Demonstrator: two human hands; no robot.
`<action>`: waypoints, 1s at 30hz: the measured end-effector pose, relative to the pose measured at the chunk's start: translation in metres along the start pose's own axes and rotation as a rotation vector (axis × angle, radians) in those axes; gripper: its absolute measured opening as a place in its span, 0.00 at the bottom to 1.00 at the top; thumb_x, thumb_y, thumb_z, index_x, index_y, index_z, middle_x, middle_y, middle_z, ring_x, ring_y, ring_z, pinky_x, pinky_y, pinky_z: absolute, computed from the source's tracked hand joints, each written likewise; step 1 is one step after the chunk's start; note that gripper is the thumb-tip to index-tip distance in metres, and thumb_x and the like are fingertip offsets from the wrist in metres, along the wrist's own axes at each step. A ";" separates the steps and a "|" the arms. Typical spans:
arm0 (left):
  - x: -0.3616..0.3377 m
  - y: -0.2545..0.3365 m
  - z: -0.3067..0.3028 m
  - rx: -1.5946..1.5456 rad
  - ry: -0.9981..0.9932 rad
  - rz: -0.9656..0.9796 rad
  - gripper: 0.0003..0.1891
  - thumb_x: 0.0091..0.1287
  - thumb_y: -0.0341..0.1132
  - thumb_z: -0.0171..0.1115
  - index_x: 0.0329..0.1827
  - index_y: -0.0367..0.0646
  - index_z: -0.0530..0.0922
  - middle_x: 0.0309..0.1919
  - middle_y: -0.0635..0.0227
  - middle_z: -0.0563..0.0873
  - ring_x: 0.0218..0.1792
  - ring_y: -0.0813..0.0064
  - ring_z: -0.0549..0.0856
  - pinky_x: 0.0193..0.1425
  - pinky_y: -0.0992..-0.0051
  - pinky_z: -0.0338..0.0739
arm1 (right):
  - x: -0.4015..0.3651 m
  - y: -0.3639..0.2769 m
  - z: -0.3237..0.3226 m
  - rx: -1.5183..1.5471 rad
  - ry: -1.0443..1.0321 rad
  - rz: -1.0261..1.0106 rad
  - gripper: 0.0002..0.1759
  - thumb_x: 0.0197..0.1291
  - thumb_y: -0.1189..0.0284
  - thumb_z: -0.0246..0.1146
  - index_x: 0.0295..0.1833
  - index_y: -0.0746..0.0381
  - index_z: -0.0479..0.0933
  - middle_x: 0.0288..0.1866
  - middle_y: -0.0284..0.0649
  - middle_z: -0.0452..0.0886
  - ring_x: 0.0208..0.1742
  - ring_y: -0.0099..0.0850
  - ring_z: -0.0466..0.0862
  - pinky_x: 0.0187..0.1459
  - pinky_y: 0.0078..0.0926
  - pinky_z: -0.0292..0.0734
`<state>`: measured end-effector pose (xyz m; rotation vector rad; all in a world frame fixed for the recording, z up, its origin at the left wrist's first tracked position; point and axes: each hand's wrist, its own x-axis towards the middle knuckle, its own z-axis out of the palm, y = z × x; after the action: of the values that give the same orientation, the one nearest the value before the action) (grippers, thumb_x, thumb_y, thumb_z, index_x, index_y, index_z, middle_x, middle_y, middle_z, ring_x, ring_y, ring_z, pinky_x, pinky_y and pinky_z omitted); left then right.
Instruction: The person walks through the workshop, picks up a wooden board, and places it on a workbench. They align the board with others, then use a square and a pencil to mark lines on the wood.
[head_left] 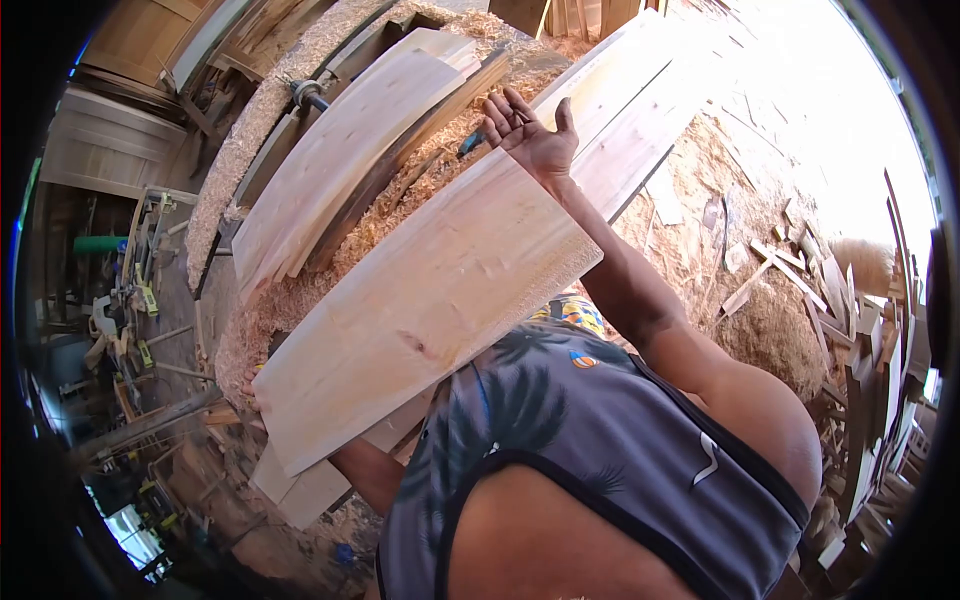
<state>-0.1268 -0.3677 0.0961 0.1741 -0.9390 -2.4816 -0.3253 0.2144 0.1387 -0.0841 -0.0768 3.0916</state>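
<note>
Beyond grey tank top, supporting pale board crosswise, apparently balancing its length by clamping one end in the left hand and holding the empty right hand open beside the other.

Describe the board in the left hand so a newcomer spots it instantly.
Find the grey tank top, bottom centre. Directly above it, a broad pale board slants across mid-picture, its lower-left end at the left hand. Unlike the stacked boards at upper left, it borders the tank top and carries a reddish-brown knot below its middle.
</note>
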 end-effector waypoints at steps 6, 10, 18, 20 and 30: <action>-0.002 -0.011 0.019 0.013 -0.034 0.030 0.39 0.74 0.63 0.43 0.78 0.44 0.57 0.80 0.59 0.57 0.80 0.58 0.54 0.83 0.55 0.47 | 0.002 -0.011 -0.014 -0.016 0.021 0.017 0.51 0.65 0.33 0.53 0.74 0.69 0.66 0.71 0.53 0.73 0.69 0.47 0.75 0.70 0.49 0.68; -0.019 -0.027 0.033 -0.023 -0.022 0.087 0.39 0.75 0.62 0.41 0.81 0.44 0.54 0.82 0.59 0.54 0.82 0.59 0.51 0.84 0.55 0.45 | 0.012 -0.052 -0.065 -0.096 0.010 0.105 0.55 0.59 0.29 0.53 0.73 0.68 0.68 0.72 0.49 0.74 0.72 0.45 0.71 0.74 0.47 0.59; -0.038 -0.040 0.060 -0.045 0.001 0.163 0.40 0.78 0.60 0.35 0.83 0.41 0.50 0.85 0.59 0.45 0.83 0.61 0.49 0.85 0.54 0.43 | -0.022 -0.072 -0.044 -0.129 0.123 0.043 0.47 0.66 0.39 0.55 0.74 0.68 0.66 0.64 0.51 0.79 0.60 0.40 0.81 0.63 0.46 0.71; -0.038 -0.042 0.052 -0.100 0.048 0.151 0.39 0.78 0.60 0.34 0.83 0.40 0.53 0.84 0.58 0.48 0.83 0.60 0.49 0.85 0.54 0.43 | -0.030 -0.066 -0.034 -0.202 0.129 0.045 0.45 0.66 0.41 0.58 0.72 0.69 0.69 0.58 0.49 0.83 0.54 0.39 0.84 0.61 0.43 0.73; -0.046 -0.048 0.024 0.330 0.959 0.295 0.31 0.79 0.55 0.47 0.65 0.33 0.77 0.60 0.57 0.84 0.53 0.60 0.85 0.68 0.60 0.74 | -0.028 -0.059 -0.078 -0.812 0.345 -0.043 0.30 0.74 0.49 0.53 0.62 0.65 0.76 0.50 0.42 0.85 0.52 0.36 0.84 0.60 0.42 0.77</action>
<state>-0.1123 -0.3003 0.0808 1.1195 -0.8257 -1.6244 -0.2905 0.2755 0.0651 -0.6152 -1.2639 2.7287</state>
